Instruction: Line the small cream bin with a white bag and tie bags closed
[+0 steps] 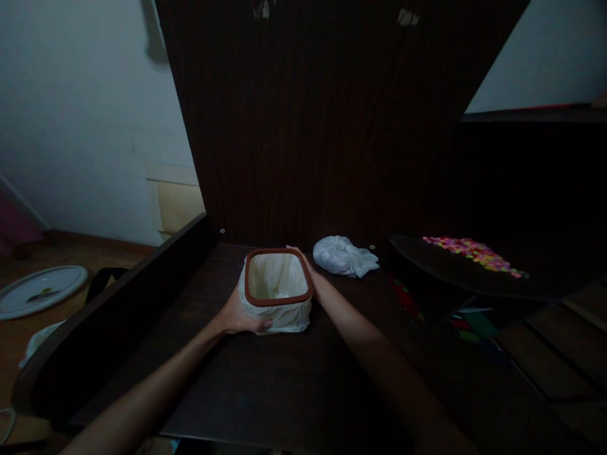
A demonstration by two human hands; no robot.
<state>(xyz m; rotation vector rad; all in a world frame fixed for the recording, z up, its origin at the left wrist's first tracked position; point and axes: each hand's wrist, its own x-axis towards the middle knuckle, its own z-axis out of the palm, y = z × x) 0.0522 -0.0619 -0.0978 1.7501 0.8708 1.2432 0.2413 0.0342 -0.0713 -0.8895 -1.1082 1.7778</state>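
The left hand (244, 316) grips the near left side of a bin (277, 319) with a brown rim and a white liner. The right hand (308, 268) contacts its right side. The bin is upright on the dark desk (246, 392). A knotted white bag (339, 256) lies at right, near the back panel (308, 126).
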